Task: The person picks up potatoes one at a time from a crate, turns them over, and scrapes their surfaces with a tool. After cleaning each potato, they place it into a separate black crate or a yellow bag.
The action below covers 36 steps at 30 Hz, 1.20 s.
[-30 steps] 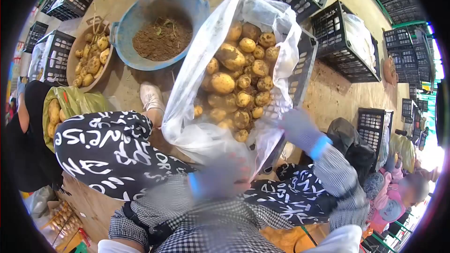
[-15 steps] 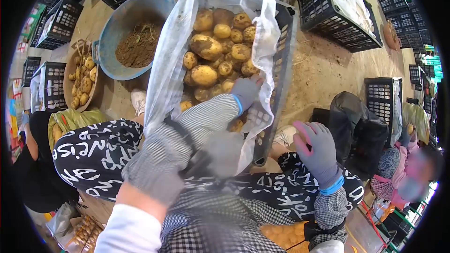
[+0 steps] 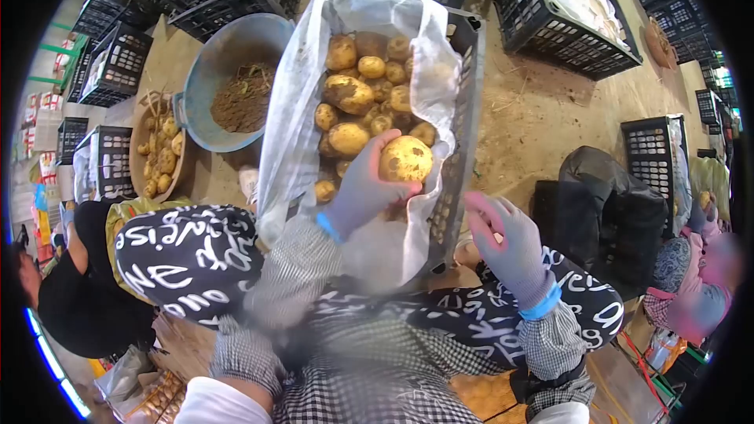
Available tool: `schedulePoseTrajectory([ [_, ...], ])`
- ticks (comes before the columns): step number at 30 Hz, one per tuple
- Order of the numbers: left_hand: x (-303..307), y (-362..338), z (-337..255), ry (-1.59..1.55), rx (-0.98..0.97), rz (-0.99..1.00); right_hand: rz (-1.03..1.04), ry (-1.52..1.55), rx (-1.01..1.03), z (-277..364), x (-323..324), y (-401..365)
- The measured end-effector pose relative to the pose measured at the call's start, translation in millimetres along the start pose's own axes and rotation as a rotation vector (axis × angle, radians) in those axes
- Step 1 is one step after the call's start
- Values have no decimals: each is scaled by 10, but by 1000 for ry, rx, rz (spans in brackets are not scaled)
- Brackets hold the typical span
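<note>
My left hand (image 3: 365,188), in a grey glove with pink fingers, grips a large round yellow potato (image 3: 406,159) with brown dirt marks. It is above the crate's front right part. Below and behind it, several muddy potatoes (image 3: 348,94) of mixed sizes lie in a white cloth liner (image 3: 287,141). The liner sits in a black plastic crate (image 3: 469,71) in front of my knees. My right hand (image 3: 506,247), gloved alike, hangs to the right of the crate's near corner. Its fingers are slightly bent and apart, with nothing in them.
Left of the crate stands a blue tub (image 3: 206,122) with soil in it, and beside that a brown basin (image 3: 148,145) of potatoes. More black crates (image 3: 542,35) stand behind and to the right. Co-workers sit at the left (image 3: 86,283) and right (image 3: 695,267).
My left hand has come up out of the crate and back toward me, now with a potato in it. The right hand has moved slightly left, still empty. The view has shifted a little.
</note>
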<state>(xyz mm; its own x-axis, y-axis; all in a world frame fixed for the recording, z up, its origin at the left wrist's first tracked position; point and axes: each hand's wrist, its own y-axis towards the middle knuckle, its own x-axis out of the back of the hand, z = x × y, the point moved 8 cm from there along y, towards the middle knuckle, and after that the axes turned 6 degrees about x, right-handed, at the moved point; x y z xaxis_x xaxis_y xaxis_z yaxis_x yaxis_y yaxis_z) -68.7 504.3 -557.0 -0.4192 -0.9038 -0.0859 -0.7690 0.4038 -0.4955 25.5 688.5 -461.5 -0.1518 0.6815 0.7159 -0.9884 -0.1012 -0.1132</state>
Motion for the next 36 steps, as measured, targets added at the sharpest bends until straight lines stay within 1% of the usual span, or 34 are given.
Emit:
schedulePoseTrajectory([
  [2,67,-356,-178,-123,-125,-40,-96,479,-106,134,-255,77],
  [3,77,-487,-232,-74,-186,-50,-147,712,-162,201,-402,126],
  [6,94,-737,-298,103,-373,-76,-271,618,-88,386,-757,298],
  [9,196,-832,-355,374,-412,-209,-219,487,-70,449,-873,440],
  [10,217,-835,-338,400,-430,-214,-208,601,-101,477,-895,439],
  [13,272,-829,-215,464,-471,-224,-299,447,2,439,-977,435],
  [15,310,-804,-156,498,-491,-217,-329,570,-85,269,-1109,434],
  [18,315,-716,79,-87,-298,-5,-285,711,-125,206,-1167,455],
  [19,326,-728,151,-209,-220,26,-257,749,-123,225,-1168,456],
  [21,325,-780,47,-446,-70,96,-192,936,-144,281,-1212,460],
  [23,367,-768,1,-470,-87,151,-167,938,11,426,-1138,459],
  [24,383,-772,-17,-480,-95,181,-145,958,44,438,-1167,451],
  [26,407,-802,-75,-434,-170,217,-107,1001,107,478,-1237,446],
  [27,412,-818,-100,-409,-205,236,-76,1065,88,494,-1231,439],
  [29,426,-813,-19,-381,-112,243,-16,1196,49,568,-1176,405],
  [30,426,-806,19,-365,-66,245,-11,1213,20,574,-1164,398],
  [32,435,-768,17,-382,-143,178,3,1243,-35,560,-1153,388],
  [33,447,-759,28,-392,-181,143,-6,1142,0,521,-1152,371],
  [34,454,-735,59,-331,-191,136,-17,1041,37,446,-1181,355],
  [36,469,-681,48,-211,-219,120,-56,705,153,514,-1046,379],
])
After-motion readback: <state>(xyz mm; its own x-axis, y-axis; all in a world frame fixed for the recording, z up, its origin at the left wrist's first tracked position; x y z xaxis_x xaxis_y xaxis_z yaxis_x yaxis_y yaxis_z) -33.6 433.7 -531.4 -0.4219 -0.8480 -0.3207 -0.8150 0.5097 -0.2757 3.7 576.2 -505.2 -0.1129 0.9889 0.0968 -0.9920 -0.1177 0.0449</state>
